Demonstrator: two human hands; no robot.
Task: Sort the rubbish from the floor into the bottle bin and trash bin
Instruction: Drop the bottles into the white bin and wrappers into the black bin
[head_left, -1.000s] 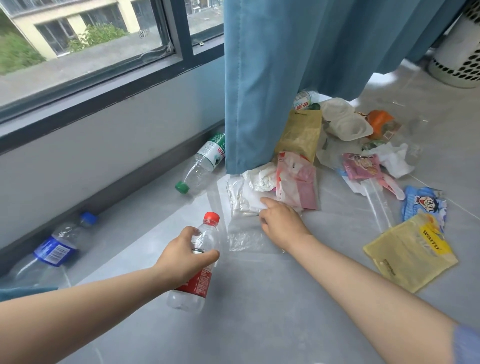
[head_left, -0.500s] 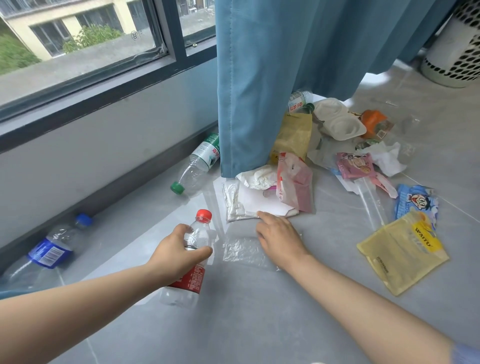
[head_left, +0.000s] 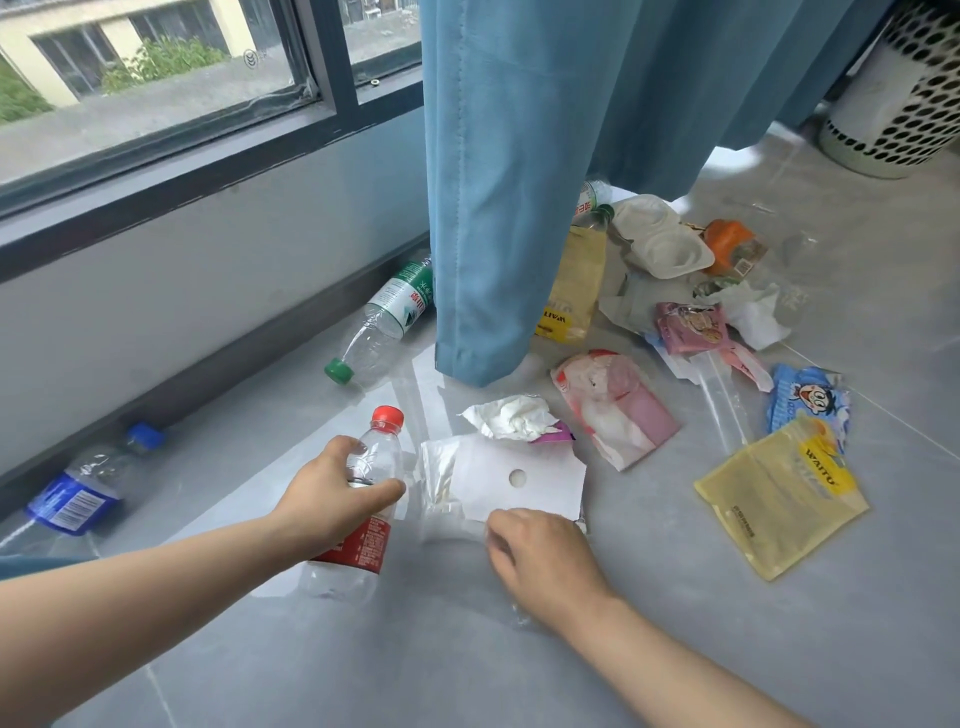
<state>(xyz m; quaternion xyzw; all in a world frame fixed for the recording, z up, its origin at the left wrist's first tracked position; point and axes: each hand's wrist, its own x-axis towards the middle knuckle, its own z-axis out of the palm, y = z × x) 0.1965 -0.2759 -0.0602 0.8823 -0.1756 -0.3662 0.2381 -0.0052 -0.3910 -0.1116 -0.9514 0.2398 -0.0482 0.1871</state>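
The left hand (head_left: 332, 493) grips a red-capped bottle (head_left: 363, 506) upright above the floor (head_left: 675, 649). The right hand (head_left: 540, 561) pinches the near edge of a clear plastic bag (head_left: 467, 488) lying flat beside a crumpled tissue (head_left: 511, 417). More wrappers lie beyond the bag by the curtain (head_left: 519, 182).

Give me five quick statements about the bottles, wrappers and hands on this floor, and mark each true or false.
1. The left hand grips a red-capped bottle. True.
2. The right hand is lifting the yellow pouch. False: it is on a clear plastic bag; the pouch lies apart.
3. A green-capped bottle lies beside the curtain. True.
4. The blue-capped bottle stands upright. False: it lies on its side by the wall.
5. A crumpled tissue sits beyond the plastic bag. True.
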